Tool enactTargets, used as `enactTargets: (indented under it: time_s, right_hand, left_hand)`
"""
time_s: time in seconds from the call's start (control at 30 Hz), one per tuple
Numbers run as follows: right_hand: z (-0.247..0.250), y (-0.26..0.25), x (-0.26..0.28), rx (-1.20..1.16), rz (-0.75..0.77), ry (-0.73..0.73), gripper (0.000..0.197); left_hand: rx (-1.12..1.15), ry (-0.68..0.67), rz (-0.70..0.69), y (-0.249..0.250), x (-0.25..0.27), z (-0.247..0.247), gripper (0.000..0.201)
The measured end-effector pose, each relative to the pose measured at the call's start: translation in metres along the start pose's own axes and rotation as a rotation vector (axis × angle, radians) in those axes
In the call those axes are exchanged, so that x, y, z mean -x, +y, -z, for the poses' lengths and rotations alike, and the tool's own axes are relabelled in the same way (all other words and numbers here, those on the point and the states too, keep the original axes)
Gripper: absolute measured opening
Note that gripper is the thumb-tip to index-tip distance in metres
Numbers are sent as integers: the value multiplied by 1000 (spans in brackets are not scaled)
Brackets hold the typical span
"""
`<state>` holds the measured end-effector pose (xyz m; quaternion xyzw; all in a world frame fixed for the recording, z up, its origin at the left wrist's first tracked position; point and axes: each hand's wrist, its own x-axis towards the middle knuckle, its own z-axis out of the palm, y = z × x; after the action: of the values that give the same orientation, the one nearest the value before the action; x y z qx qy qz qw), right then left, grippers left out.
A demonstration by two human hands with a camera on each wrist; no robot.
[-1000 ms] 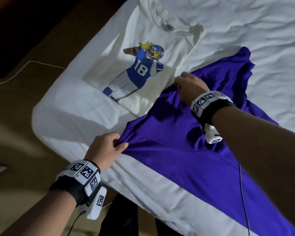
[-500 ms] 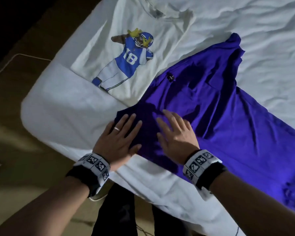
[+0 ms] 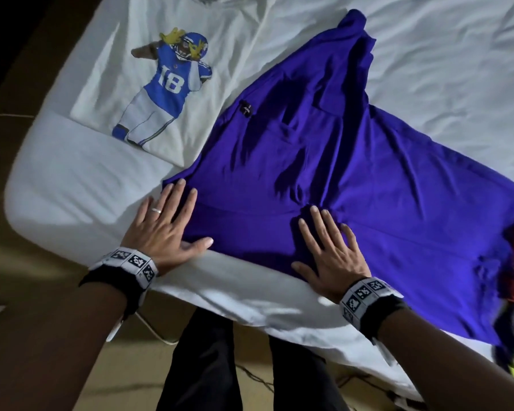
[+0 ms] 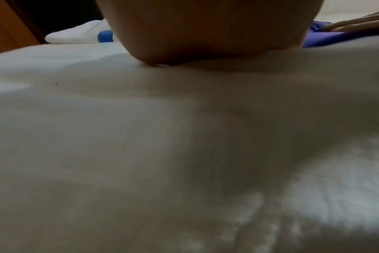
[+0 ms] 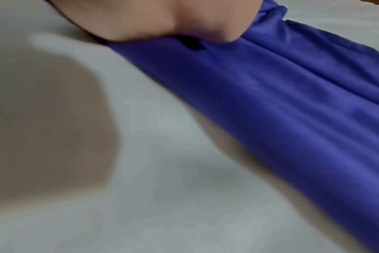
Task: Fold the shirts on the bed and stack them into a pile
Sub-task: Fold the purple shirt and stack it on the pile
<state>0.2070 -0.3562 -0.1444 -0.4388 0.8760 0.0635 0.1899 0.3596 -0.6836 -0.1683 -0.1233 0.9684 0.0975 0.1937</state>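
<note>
On the bed (image 3: 72, 203), both the left hand (image 3: 163, 226) and right hand (image 3: 330, 253) lay flat with open fingers on the soft, floppy, light purple shirt (image 3: 353, 173), best pinched at its corners.

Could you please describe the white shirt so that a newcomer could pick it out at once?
On the bed, it lies flat beside the purple shirt, near the corner. The white shirt alone carries a printed football player in blue, numbered 18.
</note>
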Motion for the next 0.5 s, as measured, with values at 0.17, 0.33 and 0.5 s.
enactTargets:
  time_s: [0.17,0.33,0.5]
  right_hand:
    - [20,15,-18,-76,138,272,52]
    - [73,-18,-146,-88,235,475,17]
    - [118,-48,-241,-70,169,244,20]
  left_hand:
    - [58,12,10,-1,-1,1,101]
    - [148,14,20,-4,-2,1,96]
    - [259,35,14,-9,-3,3,82]
